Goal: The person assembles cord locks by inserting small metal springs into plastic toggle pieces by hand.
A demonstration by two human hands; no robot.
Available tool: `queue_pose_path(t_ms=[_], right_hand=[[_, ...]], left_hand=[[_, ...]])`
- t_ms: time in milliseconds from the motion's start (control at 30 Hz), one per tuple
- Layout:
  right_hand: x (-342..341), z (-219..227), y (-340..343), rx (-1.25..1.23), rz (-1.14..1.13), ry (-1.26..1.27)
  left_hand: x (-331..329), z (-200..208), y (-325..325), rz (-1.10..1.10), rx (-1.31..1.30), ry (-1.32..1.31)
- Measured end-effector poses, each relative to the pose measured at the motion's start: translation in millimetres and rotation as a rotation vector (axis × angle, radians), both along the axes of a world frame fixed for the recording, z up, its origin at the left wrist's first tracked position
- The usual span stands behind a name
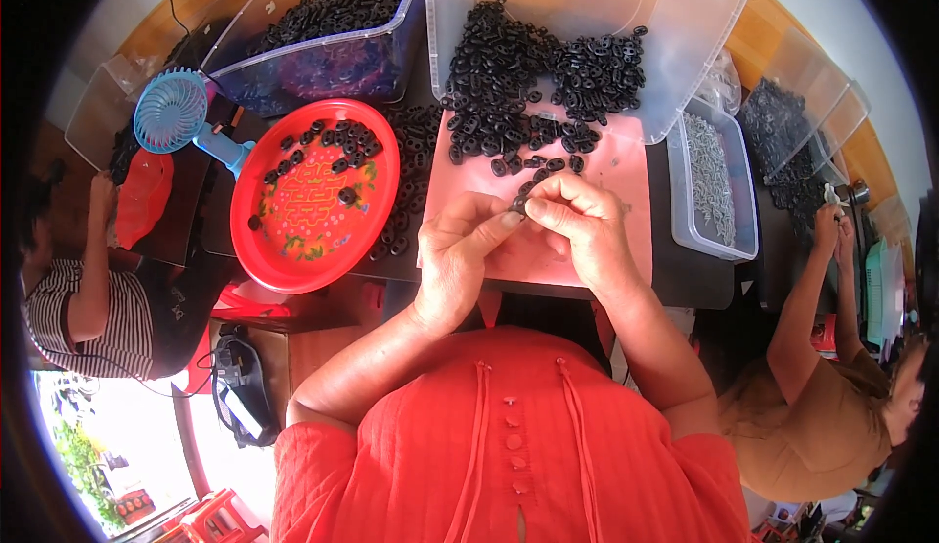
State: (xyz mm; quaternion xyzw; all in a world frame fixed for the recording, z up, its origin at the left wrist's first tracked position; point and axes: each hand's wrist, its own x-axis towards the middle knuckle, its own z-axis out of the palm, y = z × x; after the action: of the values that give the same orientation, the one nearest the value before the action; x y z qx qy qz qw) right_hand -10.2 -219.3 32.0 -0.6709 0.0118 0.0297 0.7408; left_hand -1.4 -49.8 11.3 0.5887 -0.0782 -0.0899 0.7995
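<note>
Over the front of a pink sheet (626,220), my two hands meet with fingertips pinched. My left hand (452,257) and my right hand (589,235) both grip one small black oval part (518,204), which the fingers mostly cover. Just beyond them, loose parts of the same kind (536,162) lie scattered on the sheet. They run back to a big heap (499,64) spilling from a clear plastic bin (675,15) tipped on its side. Many of these parts show two holes.
Left of the sheet, a red tray (313,267) holds several black parts. A blue handheld fan (172,111) is beside it. Behind stands a full clear bin (323,64). On the right, a container (719,245) holds thin silvery pieces. Co-workers (117,308) (812,416) sit on both sides.
</note>
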Motion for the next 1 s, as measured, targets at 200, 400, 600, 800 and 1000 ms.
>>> queue_pose_path(t_ms=[200, 400, 600, 800, 1000], right_hand=[[-1.4, 3.4, -4.1, 0.01, 0.117, 0.02], [-2.5, 10.4, -4.6, 0.116, 0.222, 0.065], [-1.0, 1.9, -7.0, 0.192, 0.327, 0.094], [-8.0, 5.4, 8.7, 0.362, 0.346, 0.172], [-10.6, 10.0, 20.1, 0.46, 0.394, 0.22]], left_hand=[[0.3, -0.3, 4.6, -0.095, -0.078, -0.101], [2.8, 3.6, 14.8, -0.234, -0.085, -0.197], [-2.7, 13.9, 16.0, -0.259, -0.163, -0.126], [-6.7, 13.7, 21.2, -0.275, -0.27, -0.188], [-13.0, 17.5, 26.0, -0.223, -0.366, -0.167]])
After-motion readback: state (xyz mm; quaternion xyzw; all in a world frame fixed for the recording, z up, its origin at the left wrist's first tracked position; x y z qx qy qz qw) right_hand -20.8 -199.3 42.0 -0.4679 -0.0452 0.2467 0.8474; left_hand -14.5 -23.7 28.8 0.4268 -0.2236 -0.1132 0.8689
